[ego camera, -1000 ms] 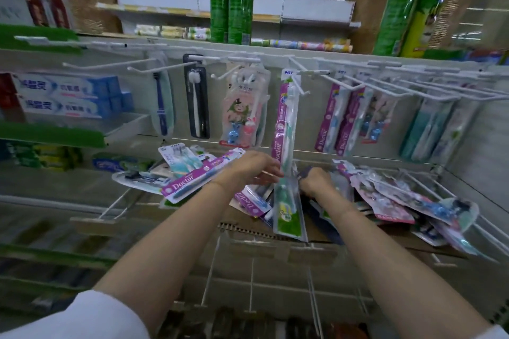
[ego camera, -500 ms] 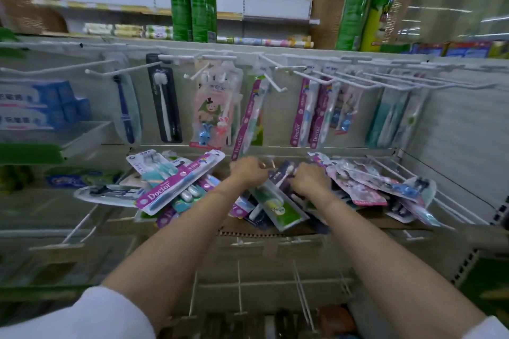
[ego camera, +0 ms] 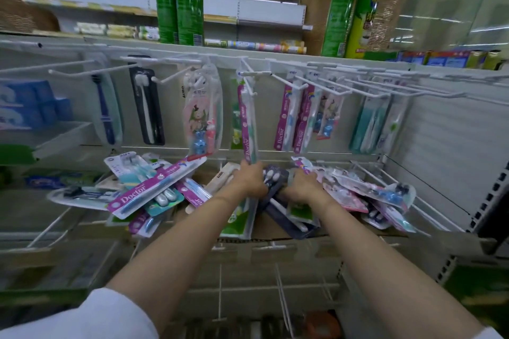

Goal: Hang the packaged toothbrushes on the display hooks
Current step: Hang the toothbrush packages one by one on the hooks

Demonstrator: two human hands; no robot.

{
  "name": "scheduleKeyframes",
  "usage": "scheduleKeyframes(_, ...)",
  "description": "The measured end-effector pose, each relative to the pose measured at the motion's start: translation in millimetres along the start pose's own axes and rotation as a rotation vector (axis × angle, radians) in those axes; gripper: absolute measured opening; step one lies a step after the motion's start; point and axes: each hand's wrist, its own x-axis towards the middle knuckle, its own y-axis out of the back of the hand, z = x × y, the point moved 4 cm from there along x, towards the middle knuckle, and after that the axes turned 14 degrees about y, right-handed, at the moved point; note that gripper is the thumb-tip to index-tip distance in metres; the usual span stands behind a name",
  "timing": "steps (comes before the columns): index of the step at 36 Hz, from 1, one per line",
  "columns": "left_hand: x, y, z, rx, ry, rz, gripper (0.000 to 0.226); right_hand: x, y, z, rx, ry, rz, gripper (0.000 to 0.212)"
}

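Since half a second ago: both hands have shifted right along the heap, and the left hand (ego camera: 249, 181) now touches the foot of a hanging pink pack (ego camera: 247, 124) instead of lying in the loose stock. Hooks (ego camera: 325, 85): white wire row across the far panel, several carrying packs, others bare, notably at far left. Heap (ego camera: 154, 192): loose toothbrush packs spread left to right on the cardboard ledge, lying at all angles. Dark pack (ego camera: 278, 201): between the two hands, long axis running near to far, brush heads at the far end, hang hole not discernible. Left hand: fingers curled, apparently closed round the pack's near-left edge; grip partly hidden. Right hand (ego camera: 301, 187): just right of the pack, fingers curled over its edge; whether it truly grips cannot be told. Both forearms reach straight out, level, close together. Judgement: lifting goes up and far toward a hook; both hands are equally near.
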Motion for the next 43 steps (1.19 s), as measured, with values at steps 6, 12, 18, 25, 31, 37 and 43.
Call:
scheduleKeyframes(6,0.1,-2.1,-7.1,-0.054,0.129,0.019,0.085,-16.3,11.5,-2.4,0.075,0.053,0.06,0.079)
scheduleKeyframes(12,-4.3,1.0,-7.0,-0.131,0.153,0.113,0.074,-28.0,21.9,-4.3,0.183,-0.07,0.096,0.083)
scheduleKeyframes(18,-11.4,8.6,-10.0,-0.285,0.182,0.156,0.074,-25.3,23.6,-4.3,0.337,-0.076,0.121,0.088)
scheduleKeyframes(25,-17.3,15.3,-10.5,-0.479,0.155,0.143,0.041,-21.3,23.2,-5.9,0.488,-0.061,0.087,0.042)
scheduleKeyframes(31,-18.2,11.6,-11.8,-0.751,0.177,0.051,0.033,-28.5,23.6,-12.2,0.764,-0.002,0.066,0.023)
scheduleKeyframes(37,-27.1,22.3,-3.7,-0.898,0.065,0.073,0.012,-34.3,36.1,-21.0,1.066,0.144,0.15,0.026)
scheduleKeyframes(43,-41.7,46.4,15.3,-1.093,-0.132,0.152,0.02,-44.7,66.8,-23.8,1.23,0.297,0.299,0.01)
